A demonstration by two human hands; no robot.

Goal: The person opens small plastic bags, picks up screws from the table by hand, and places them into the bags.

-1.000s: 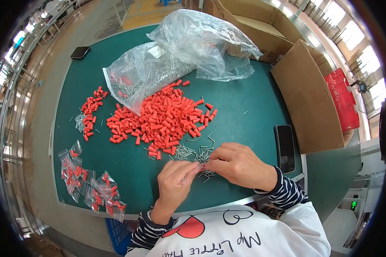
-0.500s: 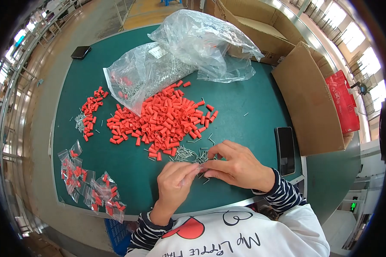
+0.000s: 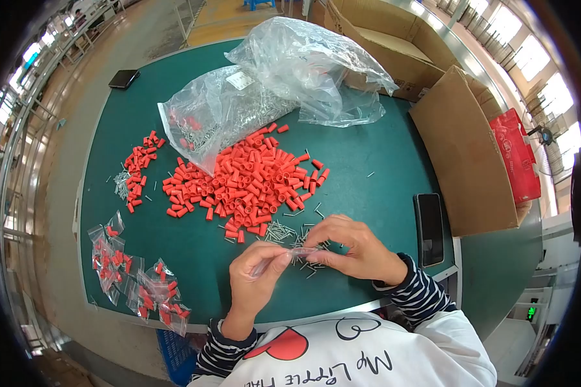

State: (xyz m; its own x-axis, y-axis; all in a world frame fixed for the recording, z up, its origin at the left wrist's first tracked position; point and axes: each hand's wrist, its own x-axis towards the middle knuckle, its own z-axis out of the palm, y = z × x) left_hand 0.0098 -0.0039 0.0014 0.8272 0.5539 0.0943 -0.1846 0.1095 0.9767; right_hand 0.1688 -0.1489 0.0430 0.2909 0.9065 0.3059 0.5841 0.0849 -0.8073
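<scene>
Between both hands stretches a small clear plastic bag (image 3: 298, 251), near the table's front edge. My left hand (image 3: 255, 274) pinches one end, its fingers closed on the plastic. The fingertips of my right hand (image 3: 348, 250) are closed on the bag's other end. Under and beside the fingers lie loose silver screws (image 3: 279, 232). Just beyond them is a big pile of red plastic caps (image 3: 245, 180). Several filled small bags with red pieces (image 3: 112, 258) rest at the table's left front corner.
Large clear bags (image 3: 303, 64) lie at the back of the green table (image 3: 374, 142). Open cardboard boxes (image 3: 465, 155) stand at the right, with a phone (image 3: 429, 229) beside them. A dark flat object (image 3: 124, 79) is back left, above a smaller cap pile (image 3: 139, 168).
My left hand has shifted slightly left, and more of the small bag now shows between the hands. My right hand has shifted a little and its wrist has moved left.
</scene>
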